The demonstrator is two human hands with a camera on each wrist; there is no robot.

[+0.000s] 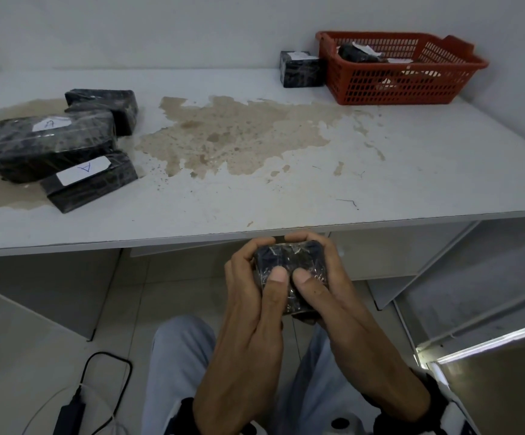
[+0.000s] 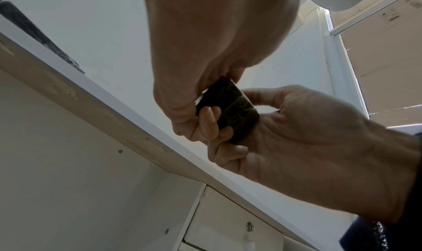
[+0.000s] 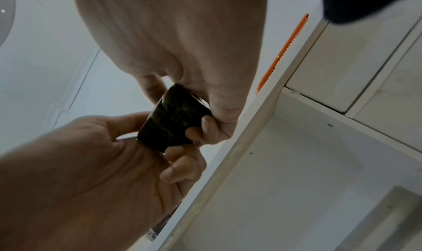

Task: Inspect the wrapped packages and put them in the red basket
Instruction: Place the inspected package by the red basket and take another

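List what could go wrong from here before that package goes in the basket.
1. Both hands, left hand and right hand, hold the package off the table's near edge, above the floor; if the grip slips, it likely falls there.
2. The basket sits at the far right corner; the carry passes a package standing beside it, which could get knocked.

White table [image 1: 411, 171], big tan stain [image 1: 233, 136] mid-top. Far right: red basket [image 1: 364, 86], small wrapped package [image 1: 302, 70] just beside. Left: three black wrapped packages [image 1: 44, 146] clustered, touching.
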